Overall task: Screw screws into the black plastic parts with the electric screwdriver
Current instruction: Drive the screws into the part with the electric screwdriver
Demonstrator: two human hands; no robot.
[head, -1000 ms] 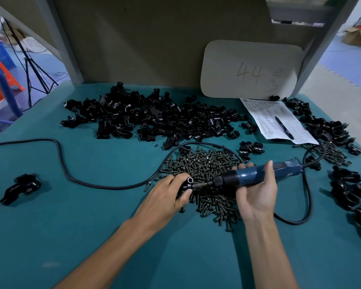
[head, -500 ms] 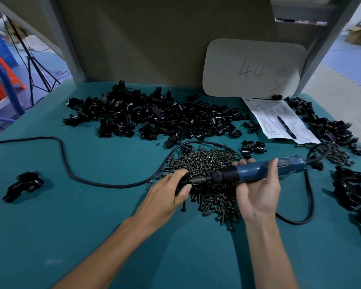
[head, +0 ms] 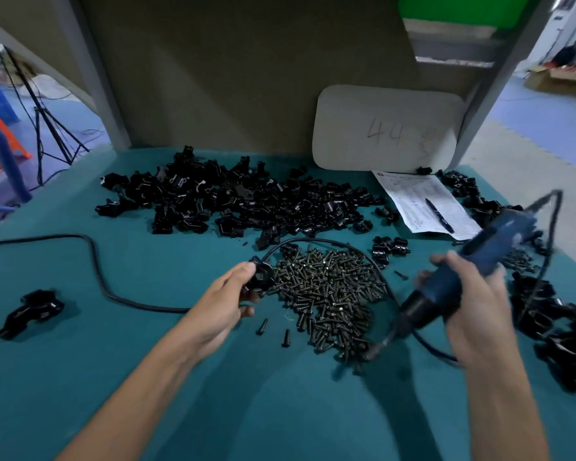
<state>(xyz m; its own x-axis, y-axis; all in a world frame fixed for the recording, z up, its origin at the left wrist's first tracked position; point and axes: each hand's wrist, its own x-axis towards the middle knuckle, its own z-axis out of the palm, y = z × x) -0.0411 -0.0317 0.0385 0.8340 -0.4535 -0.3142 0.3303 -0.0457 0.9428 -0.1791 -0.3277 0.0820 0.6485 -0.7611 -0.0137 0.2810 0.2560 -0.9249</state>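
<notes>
Looks far from done. On the soft teal worktop (head: 80, 377), a big heap of shiny black plastic parts (head: 246, 201), waiting. Nearer, a pile of small dark screws (head: 330, 287). Right hand (head: 476, 311) wrapped round the blue electric screwdriver (head: 453, 281), tip down by that pile. Left hand (head: 220, 304) pinching one black part (head: 260, 277).

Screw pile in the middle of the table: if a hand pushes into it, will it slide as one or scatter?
Likely scatters: the screw pile is a heap of loose, separate pieces. Strays would probably roll in short arcs, like the loose screw already lying apart from it.
</notes>
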